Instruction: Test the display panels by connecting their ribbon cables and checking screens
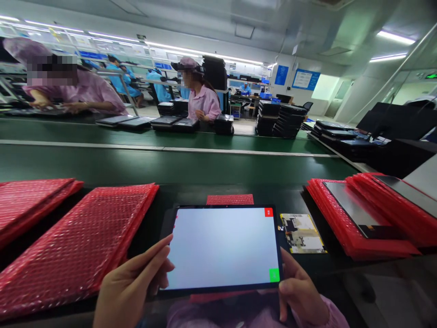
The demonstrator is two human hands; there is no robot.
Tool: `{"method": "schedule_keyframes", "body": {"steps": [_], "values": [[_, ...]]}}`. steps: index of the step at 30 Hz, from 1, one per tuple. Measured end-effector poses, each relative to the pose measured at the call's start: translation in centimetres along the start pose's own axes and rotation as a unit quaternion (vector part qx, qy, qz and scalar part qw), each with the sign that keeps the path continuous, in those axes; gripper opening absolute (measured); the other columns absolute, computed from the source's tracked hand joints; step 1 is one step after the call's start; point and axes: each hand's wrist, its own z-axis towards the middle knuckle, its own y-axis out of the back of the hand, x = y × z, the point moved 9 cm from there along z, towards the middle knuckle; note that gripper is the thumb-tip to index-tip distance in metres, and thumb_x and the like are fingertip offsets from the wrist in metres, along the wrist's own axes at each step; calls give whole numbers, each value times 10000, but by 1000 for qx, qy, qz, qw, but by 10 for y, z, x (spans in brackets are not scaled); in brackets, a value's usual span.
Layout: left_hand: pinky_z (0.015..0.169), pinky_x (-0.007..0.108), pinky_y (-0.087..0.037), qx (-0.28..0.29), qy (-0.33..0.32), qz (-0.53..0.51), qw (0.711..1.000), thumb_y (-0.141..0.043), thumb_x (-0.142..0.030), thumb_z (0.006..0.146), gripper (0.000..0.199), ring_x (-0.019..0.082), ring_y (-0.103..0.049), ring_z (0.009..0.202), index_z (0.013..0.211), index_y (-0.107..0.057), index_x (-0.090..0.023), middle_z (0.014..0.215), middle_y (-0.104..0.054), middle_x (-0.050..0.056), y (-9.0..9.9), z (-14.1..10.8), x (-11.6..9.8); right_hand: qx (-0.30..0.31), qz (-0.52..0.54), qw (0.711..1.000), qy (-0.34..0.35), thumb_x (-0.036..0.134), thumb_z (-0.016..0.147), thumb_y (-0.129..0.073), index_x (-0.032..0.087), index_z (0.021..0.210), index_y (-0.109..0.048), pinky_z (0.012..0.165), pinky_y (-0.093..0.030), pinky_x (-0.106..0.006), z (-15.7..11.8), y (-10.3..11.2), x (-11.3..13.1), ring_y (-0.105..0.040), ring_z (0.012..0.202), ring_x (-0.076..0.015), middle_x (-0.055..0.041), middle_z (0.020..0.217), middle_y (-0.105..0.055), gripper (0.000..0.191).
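Note:
A lit tablet screen [221, 250] with a black border shows white, with a red square at its top right and a green one at its bottom right. My left hand [136, 278] is at the screen's left edge, fingers bent together, and seems to hold it there. At the lower right corner my right hand [300, 291] grips the screen between thumb and fingers. A circuit board [303, 233] lies close to the screen's right edge, beside a small connector. Red bubble wrap [230, 199] shows behind the screen's top edge.
Red bubble-wrap bags [78, 241] lie on the left. More red bags [336, 214] are stacked at right, with a dark screen panel [362, 207] on top. Beyond the green conveyor belt [153, 166], two co-workers in pink sit near stacks of black trays [290, 120].

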Motion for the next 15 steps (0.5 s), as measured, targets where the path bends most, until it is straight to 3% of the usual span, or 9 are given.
{"method": "schedule_keyframes", "body": {"steps": [5, 12, 15], "values": [[358, 156, -402, 5, -12, 3, 1000, -846, -497, 503, 476, 84, -506, 406, 907, -778, -253, 543, -649, -20, -1, 2, 1, -3, 2, 1000, -4, 61, 690, -707, 374, 1242, -595, 416, -571, -202, -2, 1, -1, -733, 785, -239, -19, 952, -746, 645], [358, 186, -366, 10, -27, 52, 998, -786, -546, 571, 504, 96, -482, 420, 974, -763, -245, 573, -641, -22, 0, 5, 4, -8, -7, 1000, -9, 85, 688, -712, 382, 1238, -598, 416, -568, -196, -1, -3, 0, -736, 782, -233, -10, 971, -749, 635], [447, 201, -412, 1, -82, 114, 990, -744, -534, 631, 434, 109, -494, 496, 965, -768, -259, 575, -609, -25, 2, 8, -1, -17, -15, 1000, -9, 95, 677, -725, 378, 1218, -616, 400, -556, -193, -2, -5, 1, -738, 768, -242, -15, 976, -750, 620]]}}
